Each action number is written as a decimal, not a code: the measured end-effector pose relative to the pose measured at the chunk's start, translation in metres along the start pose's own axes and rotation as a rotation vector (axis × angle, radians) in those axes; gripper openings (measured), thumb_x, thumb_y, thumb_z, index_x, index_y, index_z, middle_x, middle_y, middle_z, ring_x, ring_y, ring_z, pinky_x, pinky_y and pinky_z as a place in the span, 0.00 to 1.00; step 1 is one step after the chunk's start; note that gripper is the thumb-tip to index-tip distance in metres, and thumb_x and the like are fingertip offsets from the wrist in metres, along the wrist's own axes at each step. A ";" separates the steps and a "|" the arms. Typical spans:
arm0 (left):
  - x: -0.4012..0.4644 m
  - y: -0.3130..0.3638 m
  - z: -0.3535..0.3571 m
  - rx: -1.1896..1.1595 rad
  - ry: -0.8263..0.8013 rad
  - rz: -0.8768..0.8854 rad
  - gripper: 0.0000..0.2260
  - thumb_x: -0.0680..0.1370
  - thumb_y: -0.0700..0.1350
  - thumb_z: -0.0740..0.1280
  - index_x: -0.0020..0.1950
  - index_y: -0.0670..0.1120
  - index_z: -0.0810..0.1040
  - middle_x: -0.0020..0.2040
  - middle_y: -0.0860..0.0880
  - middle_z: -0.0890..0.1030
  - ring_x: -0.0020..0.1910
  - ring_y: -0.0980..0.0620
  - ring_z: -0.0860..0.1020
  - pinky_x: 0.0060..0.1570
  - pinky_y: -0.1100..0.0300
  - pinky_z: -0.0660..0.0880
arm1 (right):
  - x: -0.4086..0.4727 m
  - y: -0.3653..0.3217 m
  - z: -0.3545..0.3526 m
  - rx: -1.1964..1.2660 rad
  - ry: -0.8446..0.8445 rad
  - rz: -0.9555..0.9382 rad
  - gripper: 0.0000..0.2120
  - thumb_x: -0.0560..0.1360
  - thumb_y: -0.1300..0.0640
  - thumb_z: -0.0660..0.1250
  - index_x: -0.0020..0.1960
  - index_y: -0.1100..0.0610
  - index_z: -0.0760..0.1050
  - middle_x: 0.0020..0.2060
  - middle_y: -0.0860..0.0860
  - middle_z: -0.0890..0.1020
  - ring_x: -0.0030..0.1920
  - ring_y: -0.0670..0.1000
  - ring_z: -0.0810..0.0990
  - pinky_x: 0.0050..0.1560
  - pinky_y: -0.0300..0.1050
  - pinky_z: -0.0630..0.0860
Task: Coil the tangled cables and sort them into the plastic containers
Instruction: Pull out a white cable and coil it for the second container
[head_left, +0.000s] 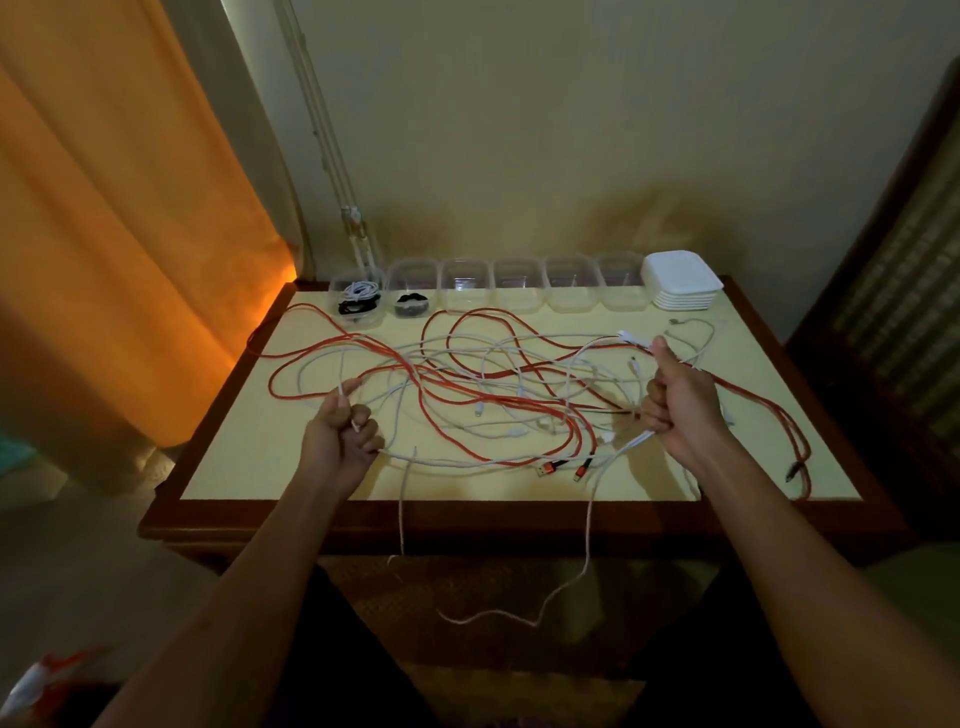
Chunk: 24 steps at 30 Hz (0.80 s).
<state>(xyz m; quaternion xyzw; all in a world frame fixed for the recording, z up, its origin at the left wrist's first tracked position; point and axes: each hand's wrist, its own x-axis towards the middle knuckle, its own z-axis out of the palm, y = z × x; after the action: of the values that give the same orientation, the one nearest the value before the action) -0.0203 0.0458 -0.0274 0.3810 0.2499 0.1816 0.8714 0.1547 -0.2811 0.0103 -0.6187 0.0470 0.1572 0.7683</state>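
Note:
A tangle of red cables (498, 410) and white cables (519, 358) spreads over the yellow table top (753, 478). My left hand (340, 434) is closed on a white cable at the front left of the tangle. My right hand (675, 405) grips a white cable at the right, thumb up, with a white plug sticking out above it. A white cable (587, 530) hangs over the front edge in a loop. Several clear plastic containers (467, 286) line the back edge; the leftmost one (357, 296) holds coiled white and black cables, the second one (413, 299) a black coil.
A stack of white lids (680, 280) sits at the back right, beside the containers. An orange curtain (130, 234) hangs at the left. A dark wooden frame (883, 260) stands to the right of the table. The table has a brown wooden rim (467, 525).

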 end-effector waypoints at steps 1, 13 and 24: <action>-0.002 0.001 0.005 0.017 -0.057 0.000 0.08 0.80 0.41 0.56 0.52 0.47 0.74 0.31 0.49 0.67 0.27 0.53 0.65 0.31 0.60 0.65 | -0.001 -0.002 -0.003 -0.005 0.008 -0.005 0.24 0.78 0.48 0.68 0.26 0.50 0.65 0.22 0.47 0.57 0.21 0.47 0.54 0.25 0.41 0.51; 0.007 -0.039 0.013 1.052 0.276 -0.046 0.08 0.80 0.36 0.58 0.55 0.36 0.75 0.38 0.40 0.78 0.36 0.43 0.77 0.39 0.52 0.76 | -0.006 0.003 -0.016 0.071 -0.170 0.014 0.21 0.81 0.52 0.62 0.31 0.53 0.63 0.21 0.48 0.58 0.20 0.46 0.55 0.23 0.40 0.54; -0.009 -0.052 -0.013 1.872 0.288 0.037 0.15 0.76 0.43 0.65 0.59 0.40 0.66 0.54 0.40 0.72 0.54 0.41 0.73 0.51 0.48 0.73 | 0.001 0.005 -0.019 0.024 -0.113 0.033 0.16 0.83 0.53 0.58 0.38 0.57 0.70 0.22 0.47 0.64 0.22 0.45 0.60 0.24 0.40 0.60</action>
<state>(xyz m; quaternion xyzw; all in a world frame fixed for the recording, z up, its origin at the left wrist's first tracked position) -0.0287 0.0156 -0.0713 0.9032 0.3930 -0.0335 0.1693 0.1567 -0.2980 0.0007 -0.5985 0.0157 0.2040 0.7746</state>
